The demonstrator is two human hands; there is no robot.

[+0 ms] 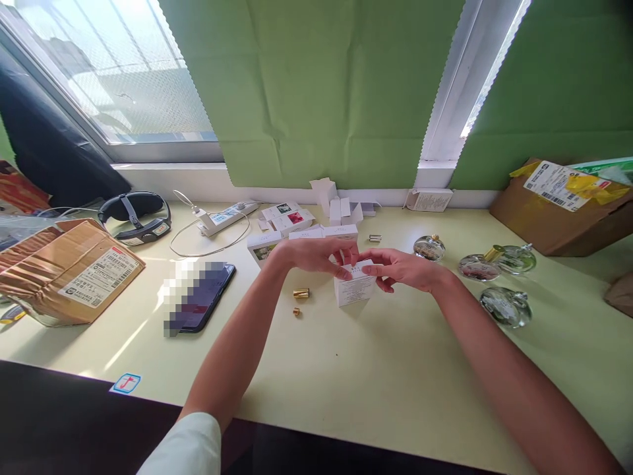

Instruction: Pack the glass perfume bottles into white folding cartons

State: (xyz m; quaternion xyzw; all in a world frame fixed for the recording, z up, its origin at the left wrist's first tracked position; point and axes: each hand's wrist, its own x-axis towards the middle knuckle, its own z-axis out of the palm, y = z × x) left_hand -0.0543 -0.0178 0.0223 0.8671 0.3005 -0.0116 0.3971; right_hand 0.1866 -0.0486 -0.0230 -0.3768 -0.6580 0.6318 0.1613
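Note:
A small white printed box (354, 290) stands upright on the table in front of me, its top face closed or nearly so. My left hand (326, 256) bends over its top from the left, fingers curled at the upper edge and thumb on the lid. From the right, my right hand (403, 269) grips the same box, thumb on top and the other fingers curled beside it. A gold cylindrical cap (301, 293) and a smaller gold ring-like piece (297, 312) lie left of the box. Behind my hands are more white boxes (340, 231).
Several round glass perfume bottles (505, 307) lie at the right. A silver cap (374, 238) sits behind my hands. Cardboard boxes (554, 204) flank the table; a phone (210, 297), power strip (230, 218) and headset (136, 218) are on the left.

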